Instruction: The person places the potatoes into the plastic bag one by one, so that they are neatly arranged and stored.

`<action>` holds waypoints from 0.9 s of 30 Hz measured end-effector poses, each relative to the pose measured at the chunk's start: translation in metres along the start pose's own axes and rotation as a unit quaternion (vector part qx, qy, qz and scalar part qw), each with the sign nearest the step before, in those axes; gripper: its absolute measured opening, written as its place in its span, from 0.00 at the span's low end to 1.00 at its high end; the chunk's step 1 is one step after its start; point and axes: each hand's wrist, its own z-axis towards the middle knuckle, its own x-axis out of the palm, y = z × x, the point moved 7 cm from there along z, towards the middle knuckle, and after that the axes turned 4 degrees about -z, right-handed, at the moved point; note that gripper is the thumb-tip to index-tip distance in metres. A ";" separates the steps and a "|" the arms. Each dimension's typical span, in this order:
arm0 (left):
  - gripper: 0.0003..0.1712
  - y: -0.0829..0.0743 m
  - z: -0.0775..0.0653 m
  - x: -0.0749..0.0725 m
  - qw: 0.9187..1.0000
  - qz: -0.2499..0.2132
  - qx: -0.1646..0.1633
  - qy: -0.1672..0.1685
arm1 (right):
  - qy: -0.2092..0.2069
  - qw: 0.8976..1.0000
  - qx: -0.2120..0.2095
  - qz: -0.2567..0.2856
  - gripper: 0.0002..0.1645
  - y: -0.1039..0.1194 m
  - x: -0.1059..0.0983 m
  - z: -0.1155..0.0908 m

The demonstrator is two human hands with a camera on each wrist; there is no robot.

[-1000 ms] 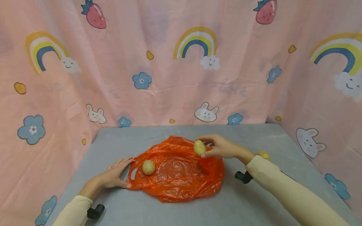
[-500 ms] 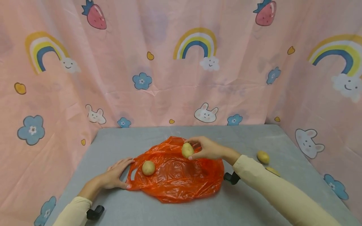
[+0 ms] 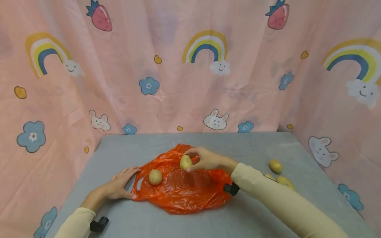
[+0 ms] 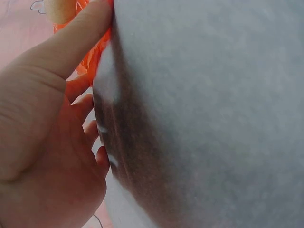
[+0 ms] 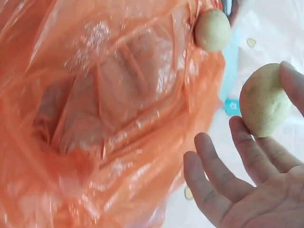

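An orange plastic bag (image 3: 184, 198) lies spread out in the middle of the grey table. My right hand (image 3: 209, 161) pinches a potato (image 3: 185, 162) between thumb and fingers, above the far part of the bag. In the right wrist view, the gripped potato (image 5: 262, 102) shows small dark specks, and the other fingers are spread. A second potato (image 3: 155, 177) rests on the bag's left end, beside the handle hole. My left hand (image 3: 119, 185) lies at that end with fingers extended, thumb and fingertips touching the bag's edge. The left wrist view shows the thumb (image 4: 76, 42) against the orange plastic (image 4: 95, 54).
To the right on the table (image 3: 250, 211) are a potato (image 3: 275, 166), another potato (image 3: 285, 181), and a third potato (image 3: 269, 176) partly behind the right sleeve (image 3: 268, 195). A pink printed curtain (image 3: 166, 109) encloses the back and sides.
My right hand has moved left across the bag, carrying the potato. Potatoes behind the right sleeve have come into sight. My left hand and the potato on the bag have stayed in place.
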 end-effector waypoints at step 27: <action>0.59 0.001 -0.002 0.002 1.000 0.000 0.003 -0.006 | 0.019 0.998 0.059 -0.013 0.33 -0.002 0.056 0.047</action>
